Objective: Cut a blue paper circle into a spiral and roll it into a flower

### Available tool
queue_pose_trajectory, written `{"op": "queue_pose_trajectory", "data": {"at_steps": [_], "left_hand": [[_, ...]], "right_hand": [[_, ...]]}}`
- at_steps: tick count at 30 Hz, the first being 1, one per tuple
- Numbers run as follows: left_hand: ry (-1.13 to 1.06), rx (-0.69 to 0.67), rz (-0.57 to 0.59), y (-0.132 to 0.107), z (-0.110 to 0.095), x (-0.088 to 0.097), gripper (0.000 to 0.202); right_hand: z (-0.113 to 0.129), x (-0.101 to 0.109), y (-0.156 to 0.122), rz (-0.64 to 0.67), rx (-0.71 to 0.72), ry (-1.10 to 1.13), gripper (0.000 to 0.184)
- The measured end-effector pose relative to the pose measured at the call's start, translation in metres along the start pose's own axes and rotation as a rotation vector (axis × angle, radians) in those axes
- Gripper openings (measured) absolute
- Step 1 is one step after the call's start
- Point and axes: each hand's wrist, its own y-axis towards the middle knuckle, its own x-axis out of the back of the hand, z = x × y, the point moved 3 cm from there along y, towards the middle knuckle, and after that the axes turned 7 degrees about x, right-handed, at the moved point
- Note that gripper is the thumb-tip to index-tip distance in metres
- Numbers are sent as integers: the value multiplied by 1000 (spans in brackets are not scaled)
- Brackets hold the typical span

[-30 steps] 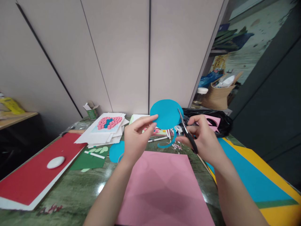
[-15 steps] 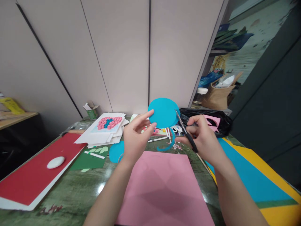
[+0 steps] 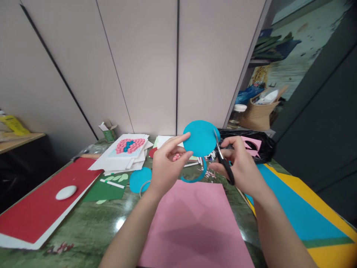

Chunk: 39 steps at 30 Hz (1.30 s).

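My left hand (image 3: 165,168) pinches the left edge of a blue paper circle (image 3: 201,137), held upright above the table. My right hand (image 3: 240,163) grips black-handled scissors (image 3: 223,158) whose blades meet the circle's right edge. A thin curved blue paper strip (image 3: 198,175) hangs from the circle's bottom, down toward a pink paper sheet (image 3: 195,227) lying flat below both hands.
A red sheet (image 3: 41,208) with a white oval object (image 3: 66,192) lies at left. Green paper (image 3: 107,188), another blue circle (image 3: 139,179) and a white paper stack (image 3: 125,152) sit behind. Blue and yellow sheets (image 3: 301,216) lie right, a black bag (image 3: 251,143) beyond.
The blue circle has turned and shifted slightly right in my left hand. The scissors have advanced along its edge, and the hanging strip has grown longer and swung left.
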Motion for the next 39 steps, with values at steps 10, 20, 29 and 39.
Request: {"op": "queue_pose_trajectory", "data": {"at_steps": [10, 20, 29, 39], "left_hand": [[6, -8, 47, 1, 1, 3, 40], [37, -66, -42, 2, -1, 5, 28], [38, -61, -95, 2, -3, 6, 19], [28, -77, -125, 3, -4, 7, 16]], "right_hand": [[2, 0, 0, -2, 1, -9, 56], [-3, 1, 0, -5, -16, 23, 55], [-9, 2, -2, 20, -5, -7, 54], [-12, 2, -1, 4, 69, -66, 53]]}}
